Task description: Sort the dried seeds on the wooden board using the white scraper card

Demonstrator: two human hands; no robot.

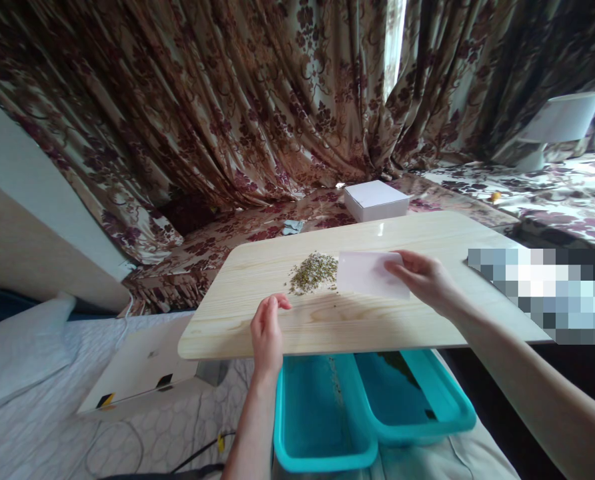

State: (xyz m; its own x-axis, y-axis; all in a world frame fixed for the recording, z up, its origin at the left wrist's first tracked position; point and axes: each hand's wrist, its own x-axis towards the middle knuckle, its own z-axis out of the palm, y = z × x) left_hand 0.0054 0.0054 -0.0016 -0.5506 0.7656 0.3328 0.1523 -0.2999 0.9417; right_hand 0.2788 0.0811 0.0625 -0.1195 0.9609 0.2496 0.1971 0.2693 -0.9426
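Observation:
My right hand (425, 277) pinches a thin white rectangular card (370, 273) by its right end, thumb over its face. The card's left edge reaches the right side of a loose pile of small green, yellow and pale bits (313, 272), perhaps dried herbs or seeds. This pile lies on a light wood-patterned tabletop (402, 320). Just left and in front of the pile, my left hand (268, 330) is loosely cupped, fingers bent toward the right, with nothing visible in it. Its wrist crosses the table's near edge.
Two turquoise tubs (327, 460) stand below the table's near edge; the left has scattered bits, the right some dark green matter. A white box (377, 200) sits behind the table. A large pale case (142, 367) lies on the bed at left.

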